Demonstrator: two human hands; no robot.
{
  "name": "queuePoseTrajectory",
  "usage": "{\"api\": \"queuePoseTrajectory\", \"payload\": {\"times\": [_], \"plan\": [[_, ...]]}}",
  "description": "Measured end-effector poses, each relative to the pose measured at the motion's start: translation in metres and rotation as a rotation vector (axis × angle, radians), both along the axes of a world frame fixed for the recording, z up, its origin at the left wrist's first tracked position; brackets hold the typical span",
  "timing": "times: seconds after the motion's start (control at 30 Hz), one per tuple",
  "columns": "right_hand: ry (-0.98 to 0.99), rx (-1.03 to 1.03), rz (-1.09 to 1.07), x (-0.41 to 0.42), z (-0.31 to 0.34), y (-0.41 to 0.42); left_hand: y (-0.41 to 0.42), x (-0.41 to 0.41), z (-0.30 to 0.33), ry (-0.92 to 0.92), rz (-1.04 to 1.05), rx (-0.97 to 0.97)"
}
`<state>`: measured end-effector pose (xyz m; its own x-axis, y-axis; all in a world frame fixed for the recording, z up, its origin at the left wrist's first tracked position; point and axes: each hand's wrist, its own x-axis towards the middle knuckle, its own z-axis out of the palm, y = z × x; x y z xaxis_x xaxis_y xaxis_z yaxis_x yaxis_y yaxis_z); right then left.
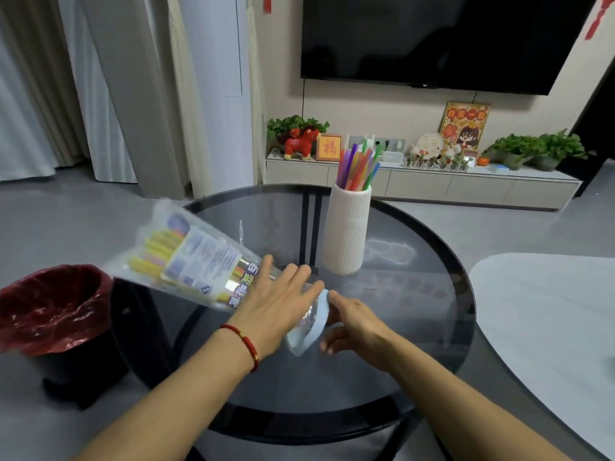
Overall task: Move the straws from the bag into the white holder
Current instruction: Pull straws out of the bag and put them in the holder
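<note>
A clear plastic bag [186, 257] with printed labels holds several coloured straws and hangs tilted over the table's left edge, its far end raised to the left. My left hand [276, 304] lies across the bag's near part, fingers over the top and the thumb hidden beneath. My right hand [352, 324] holds the bag's pale blue open end between forefinger and thumb. A ribbed white holder [347, 234] stands upright at the middle of the round dark glass table [432, 294], with several coloured straws [357, 168] sticking out of it.
A black bin with a red liner [56, 311] stands on the floor to the left of the table. A pale table top [549, 314] overlaps from the right. Behind are a low TV cabinet [432, 184] with ornaments and plants, and curtains to the left.
</note>
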<state>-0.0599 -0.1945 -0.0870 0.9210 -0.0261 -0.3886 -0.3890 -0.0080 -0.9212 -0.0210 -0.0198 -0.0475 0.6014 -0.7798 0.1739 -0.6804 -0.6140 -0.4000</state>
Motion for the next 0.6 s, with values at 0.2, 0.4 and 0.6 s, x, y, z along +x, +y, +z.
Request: {"api": "queuePoseTrajectory", "payload": {"times": [0.2,0.4,0.6], "plan": [[0.056,0.258,0.010,-0.004,-0.003,-0.003,0.007,0.000,-0.002,-0.092,-0.003,0.053],[-0.204,-0.007,0.127,-0.007,-0.011,-0.004,0.014,0.009,-0.013,0.037,0.067,-0.059],[-0.385,-0.230,-0.029,0.000,-0.007,-0.017,0.028,0.021,-0.019,0.239,0.149,-0.125]]}}
